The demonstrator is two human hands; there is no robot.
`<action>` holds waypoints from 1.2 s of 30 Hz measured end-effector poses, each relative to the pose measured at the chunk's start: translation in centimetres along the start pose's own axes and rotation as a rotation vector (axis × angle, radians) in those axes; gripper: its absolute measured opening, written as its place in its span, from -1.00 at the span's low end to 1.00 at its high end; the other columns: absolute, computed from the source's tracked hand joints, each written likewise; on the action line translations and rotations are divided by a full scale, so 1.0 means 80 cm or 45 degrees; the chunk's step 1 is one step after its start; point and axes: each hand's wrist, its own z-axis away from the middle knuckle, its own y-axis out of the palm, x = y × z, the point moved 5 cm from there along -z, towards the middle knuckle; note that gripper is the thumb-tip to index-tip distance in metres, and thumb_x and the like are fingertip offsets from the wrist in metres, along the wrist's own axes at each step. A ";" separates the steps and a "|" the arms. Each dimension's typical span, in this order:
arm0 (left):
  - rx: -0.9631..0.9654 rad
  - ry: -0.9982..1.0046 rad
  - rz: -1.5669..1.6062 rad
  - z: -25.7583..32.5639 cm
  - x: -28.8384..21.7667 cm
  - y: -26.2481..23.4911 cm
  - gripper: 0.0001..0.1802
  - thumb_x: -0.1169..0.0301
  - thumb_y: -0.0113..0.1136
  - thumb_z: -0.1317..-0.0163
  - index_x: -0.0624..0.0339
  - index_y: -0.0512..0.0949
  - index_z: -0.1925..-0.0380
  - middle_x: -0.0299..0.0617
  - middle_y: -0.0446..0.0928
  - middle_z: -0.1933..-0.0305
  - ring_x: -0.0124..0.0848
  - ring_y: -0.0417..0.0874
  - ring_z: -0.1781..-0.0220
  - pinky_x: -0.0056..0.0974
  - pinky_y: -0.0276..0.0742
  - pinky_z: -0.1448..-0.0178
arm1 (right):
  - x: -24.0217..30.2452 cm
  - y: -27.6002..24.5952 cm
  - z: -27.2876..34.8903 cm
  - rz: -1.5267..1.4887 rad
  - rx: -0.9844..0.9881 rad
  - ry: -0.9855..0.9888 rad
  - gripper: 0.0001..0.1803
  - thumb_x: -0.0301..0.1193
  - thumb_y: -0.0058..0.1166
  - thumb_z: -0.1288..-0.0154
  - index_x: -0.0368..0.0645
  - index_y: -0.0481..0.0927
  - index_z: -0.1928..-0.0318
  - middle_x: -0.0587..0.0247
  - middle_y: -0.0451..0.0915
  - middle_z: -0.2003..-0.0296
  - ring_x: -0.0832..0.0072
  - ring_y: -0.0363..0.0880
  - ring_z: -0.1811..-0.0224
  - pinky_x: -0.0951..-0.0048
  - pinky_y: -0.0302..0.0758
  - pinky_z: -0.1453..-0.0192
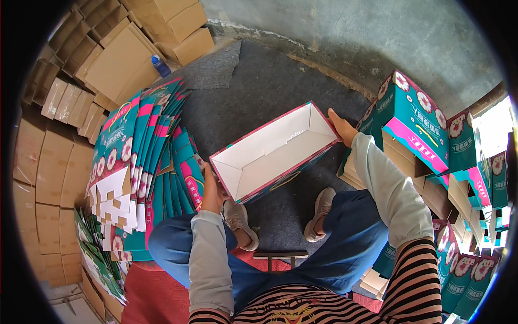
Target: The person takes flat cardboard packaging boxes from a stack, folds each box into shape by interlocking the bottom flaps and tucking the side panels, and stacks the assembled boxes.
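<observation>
Between my two hands is an open cardboard gift box (270,152), white inside, with a pink rim and teal outer walls. It is tilted, its right end farther from me, and its hollow inside faces up. My left hand (212,190) grips the near left end, fingers partly hidden behind the wall. My right hand (342,127) holds the right end, thumb along the outside. Close by my left hand, a fanned stack of flat teal and pink box blanks (156,156) leans beside my left knee.
Assembled teal boxes (418,121) are piled on the right by a grey wall (345,32). Brown cartons (59,173) are stacked along the left. A blue bottle (160,66) stands near them at the back. Dark matting (237,108) covers the floor; a red cloth (156,291) lies nearer me.
</observation>
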 end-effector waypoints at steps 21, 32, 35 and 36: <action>0.200 0.623 -0.069 0.055 -0.041 0.033 -0.12 -0.34 -0.31 -0.20 0.14 0.14 -0.28 -0.16 0.26 -0.26 -0.28 0.29 -0.26 -0.15 0.09 -0.32 | 0.009 -0.019 0.040 -0.127 0.184 -0.036 -0.27 0.23 -0.28 -0.27 -0.07 0.36 -0.19 0.16 0.42 -0.10 0.31 0.36 -0.16 0.15 0.26 -0.23; -0.011 0.413 0.269 -0.025 0.041 -0.012 -0.28 -0.28 -0.36 -0.26 0.01 0.25 -0.17 -0.24 0.29 -0.23 -0.33 0.27 -0.24 -0.17 0.08 -0.28 | -0.055 0.007 -0.024 -0.192 0.198 0.225 -0.51 -0.01 -0.18 -0.33 0.02 0.37 -0.15 0.26 0.37 -0.15 0.27 0.32 -0.18 0.07 0.36 -0.11; -0.003 0.358 0.278 -0.034 0.052 -0.015 -0.40 -0.16 -0.25 -0.28 -0.01 0.30 -0.12 -0.27 0.32 -0.21 -0.36 0.31 -0.21 -0.18 0.11 -0.27 | -0.086 0.005 -0.035 -0.228 0.143 0.276 -0.58 -0.07 -0.16 -0.34 0.04 0.40 -0.10 0.33 0.40 -0.10 0.30 0.35 -0.13 0.10 0.42 -0.06; 0.023 0.325 0.305 -0.036 0.058 -0.016 -0.48 -0.07 -0.16 -0.29 -0.01 0.31 -0.11 -0.29 0.35 -0.19 -0.38 0.33 -0.20 -0.19 0.12 -0.27 | -0.099 0.006 -0.035 -0.241 0.185 0.265 -0.57 -0.07 -0.15 -0.33 0.04 0.38 -0.12 0.31 0.37 -0.13 0.30 0.31 -0.17 0.06 0.34 -0.14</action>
